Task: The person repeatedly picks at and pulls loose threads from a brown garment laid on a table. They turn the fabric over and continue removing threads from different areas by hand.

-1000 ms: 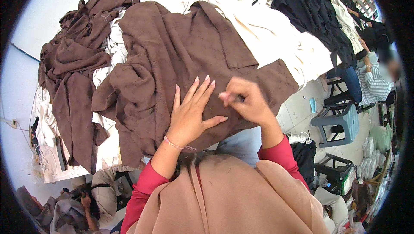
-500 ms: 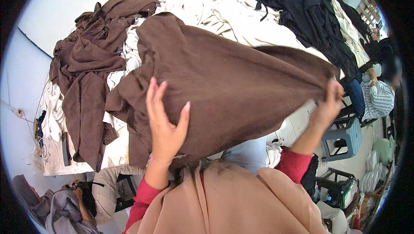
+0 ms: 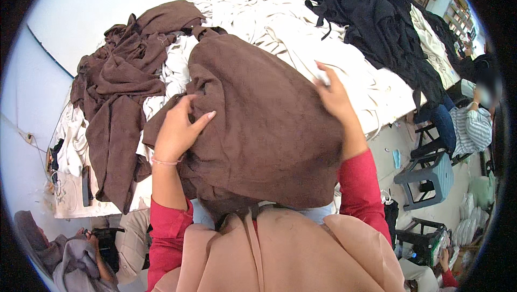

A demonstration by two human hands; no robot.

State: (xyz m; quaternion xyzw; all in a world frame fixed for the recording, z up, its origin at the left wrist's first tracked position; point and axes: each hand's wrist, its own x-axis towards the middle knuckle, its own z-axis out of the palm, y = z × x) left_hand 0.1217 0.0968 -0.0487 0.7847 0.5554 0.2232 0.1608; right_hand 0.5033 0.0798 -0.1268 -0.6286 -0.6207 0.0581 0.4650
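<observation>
A dark brown cloth piece (image 3: pixel 269 125) lies bunched on the table in front of me and hangs over its near edge towards my lap. My left hand (image 3: pixel 175 130) rests on its left side, thumb spread away from the fingers, whose tips reach into a fold. At the cloth's right edge is my right hand (image 3: pixel 335 98), fingers raised and apart; its thumb is hidden. Neither hand visibly grips the fabric.
More brown cloth (image 3: pixel 116 85) is heaped on the left. Cream fabric (image 3: pixel 280 28) covers the table's far part, with black garments (image 3: pixel 371 33) at the back right. A grey-blue plastic stool (image 3: pixel 431 179) stands on the right. People sit at the lower left and far right.
My right hand has let go of the cloth's right end and moved left and up. The stretched cloth has drawn in and slackened. My left hand has shifted a little left and down.
</observation>
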